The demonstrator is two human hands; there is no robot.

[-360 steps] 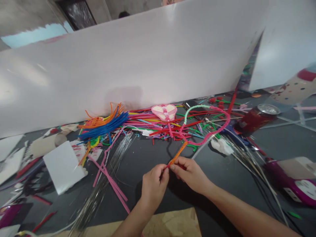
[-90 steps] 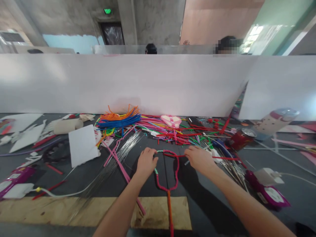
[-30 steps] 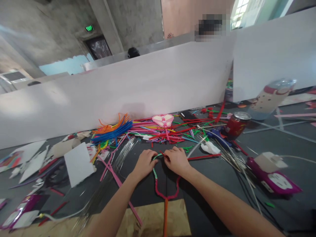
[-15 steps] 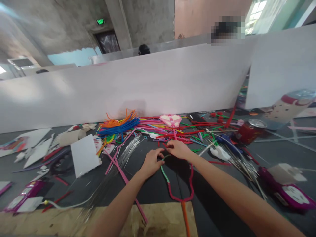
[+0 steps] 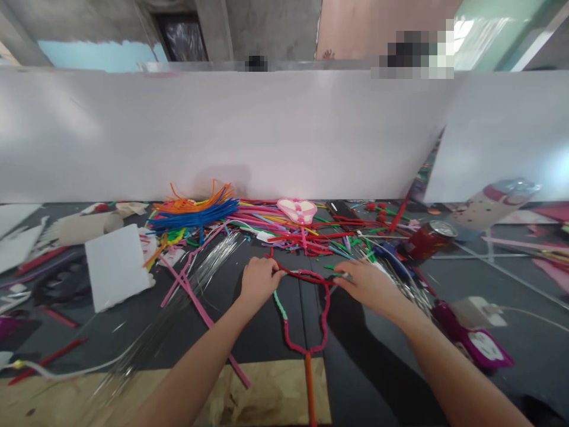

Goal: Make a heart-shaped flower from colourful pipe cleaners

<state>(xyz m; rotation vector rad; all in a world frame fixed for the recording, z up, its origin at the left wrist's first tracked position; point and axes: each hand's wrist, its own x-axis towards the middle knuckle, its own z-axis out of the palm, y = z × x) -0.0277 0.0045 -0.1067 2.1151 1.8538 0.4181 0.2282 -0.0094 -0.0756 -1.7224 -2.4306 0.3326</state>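
A loop of bent pipe cleaners [image 5: 326, 314], dark pink with a mint green stretch on its left, lies on the black table above an orange pipe cleaner stem [image 5: 310, 385]. My left hand [image 5: 260, 281] is closed at the loop's upper left, pinching a red pipe cleaner [image 5: 306, 277] that runs across the loop's top. At the loop's upper right, my right hand [image 5: 367, 284] is closed with its fingertips on the red pipe cleaner's other end. A small greyish thing shows by its fingers, too blurred to name.
Behind the hands lie a pink heart-shaped piece [image 5: 297, 210], blue pipe cleaners [image 5: 195, 218] and many loose ones. A white card [image 5: 118, 267] and thin wires [image 5: 204, 273] are leftward. To the right stand a red can [image 5: 429, 240], a bottle [image 5: 489, 204] and a purple power strip [image 5: 484, 347].
My hands were close together at the loop's top. Now they are apart, my right hand moved rightward, and the red pipe cleaner stretches between them. The camera view has shifted.
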